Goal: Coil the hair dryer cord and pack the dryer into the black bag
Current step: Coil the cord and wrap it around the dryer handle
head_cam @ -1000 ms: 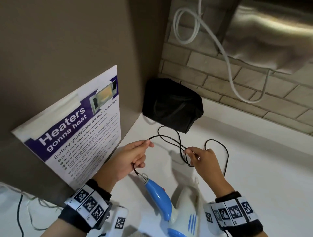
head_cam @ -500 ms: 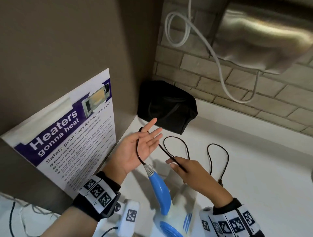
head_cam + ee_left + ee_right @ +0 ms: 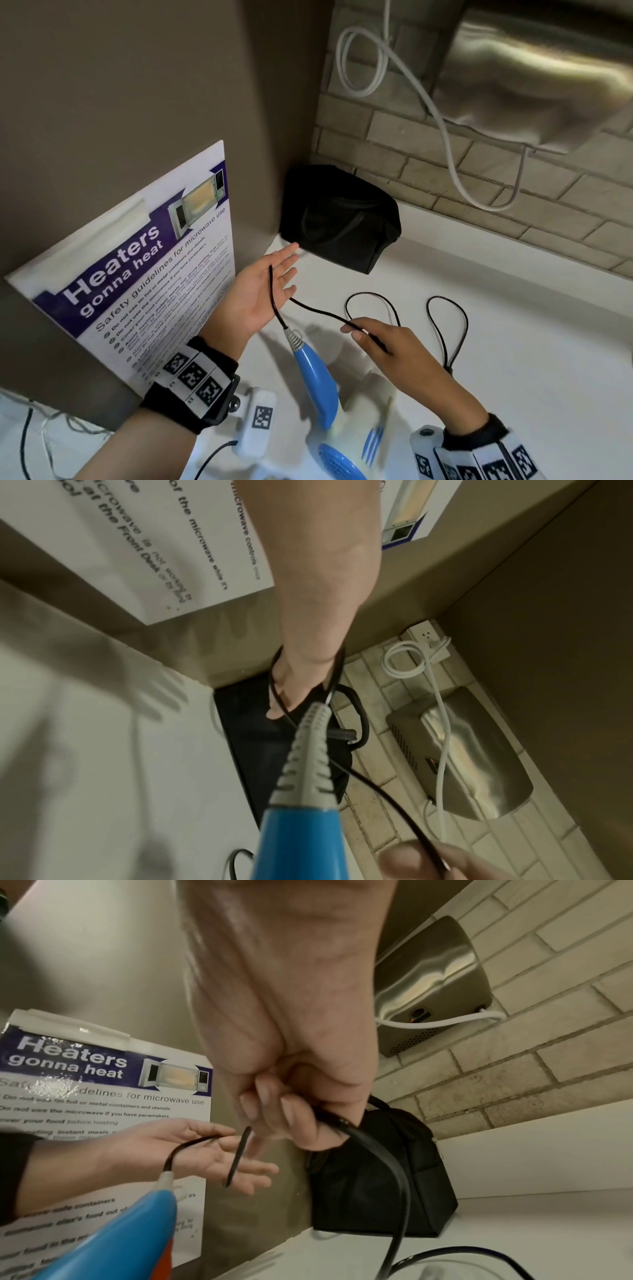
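A blue and white hair dryer (image 3: 318,387) lies on the white counter, its blue handle (image 3: 301,840) (image 3: 120,1240) pointing at my hands. Its black cord (image 3: 318,310) rises from the grey strain relief (image 3: 308,753) and loops once around my left hand (image 3: 267,291), which is held flat with straight fingers (image 3: 205,1158). My right hand (image 3: 387,346) pinches the cord (image 3: 369,1150) a little to the right and holds it taut. The rest of the cord lies in two loops (image 3: 445,329) on the counter. The black bag (image 3: 339,219) stands in the corner beyond my left hand.
A microwave safety poster (image 3: 137,274) leans on the brown wall at left. A steel hand dryer (image 3: 534,75) with a white cable (image 3: 442,126) hangs on the brick wall. White counter (image 3: 531,342) stretches to the right.
My left hand let go of its pinch and flattened out with the cord looped around it. My right hand moved down and right along the cord, pulling it tighter.
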`<state>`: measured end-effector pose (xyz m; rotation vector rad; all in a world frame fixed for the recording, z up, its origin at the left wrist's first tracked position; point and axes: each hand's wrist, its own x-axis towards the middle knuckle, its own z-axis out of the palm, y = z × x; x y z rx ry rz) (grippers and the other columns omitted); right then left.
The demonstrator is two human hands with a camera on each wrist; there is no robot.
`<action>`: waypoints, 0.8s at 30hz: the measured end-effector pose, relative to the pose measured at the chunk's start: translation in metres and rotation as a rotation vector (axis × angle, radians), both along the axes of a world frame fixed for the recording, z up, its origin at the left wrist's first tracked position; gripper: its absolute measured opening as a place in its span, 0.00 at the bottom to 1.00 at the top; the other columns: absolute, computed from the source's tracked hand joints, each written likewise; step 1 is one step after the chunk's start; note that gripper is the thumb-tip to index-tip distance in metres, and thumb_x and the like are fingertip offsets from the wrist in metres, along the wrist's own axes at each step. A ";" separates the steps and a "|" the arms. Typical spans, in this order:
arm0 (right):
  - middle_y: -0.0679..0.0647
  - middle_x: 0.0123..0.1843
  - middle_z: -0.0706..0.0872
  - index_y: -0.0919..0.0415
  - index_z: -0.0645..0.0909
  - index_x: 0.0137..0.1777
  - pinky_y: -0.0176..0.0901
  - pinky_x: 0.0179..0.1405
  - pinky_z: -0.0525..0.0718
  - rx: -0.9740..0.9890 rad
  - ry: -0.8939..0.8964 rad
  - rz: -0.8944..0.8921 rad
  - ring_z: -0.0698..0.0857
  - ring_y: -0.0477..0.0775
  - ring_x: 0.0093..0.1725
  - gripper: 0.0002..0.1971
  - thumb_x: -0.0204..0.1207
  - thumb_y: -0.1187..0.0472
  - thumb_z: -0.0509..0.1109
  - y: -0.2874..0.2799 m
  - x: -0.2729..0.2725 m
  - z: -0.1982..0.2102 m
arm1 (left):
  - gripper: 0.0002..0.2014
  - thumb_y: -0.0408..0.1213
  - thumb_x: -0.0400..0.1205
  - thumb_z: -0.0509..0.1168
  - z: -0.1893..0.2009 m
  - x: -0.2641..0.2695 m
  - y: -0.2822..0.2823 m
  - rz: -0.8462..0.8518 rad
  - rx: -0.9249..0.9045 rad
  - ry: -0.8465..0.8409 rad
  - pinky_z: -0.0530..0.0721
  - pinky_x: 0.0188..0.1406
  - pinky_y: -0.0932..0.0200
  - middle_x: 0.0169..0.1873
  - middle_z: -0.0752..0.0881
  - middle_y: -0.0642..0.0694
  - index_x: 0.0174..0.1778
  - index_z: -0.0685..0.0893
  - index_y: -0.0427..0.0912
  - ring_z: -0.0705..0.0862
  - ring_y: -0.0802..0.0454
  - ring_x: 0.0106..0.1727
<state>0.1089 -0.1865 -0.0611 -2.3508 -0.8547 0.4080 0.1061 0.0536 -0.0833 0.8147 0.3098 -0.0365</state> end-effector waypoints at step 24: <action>0.36 0.35 0.84 0.51 0.87 0.51 0.24 0.38 0.74 0.137 0.016 0.154 0.81 0.41 0.33 0.10 0.81 0.64 0.64 -0.010 -0.002 0.027 | 0.19 0.39 0.87 0.52 -0.017 0.001 0.004 -0.056 0.094 0.030 0.71 0.66 0.40 0.72 0.79 0.45 0.71 0.78 0.44 0.73 0.38 0.75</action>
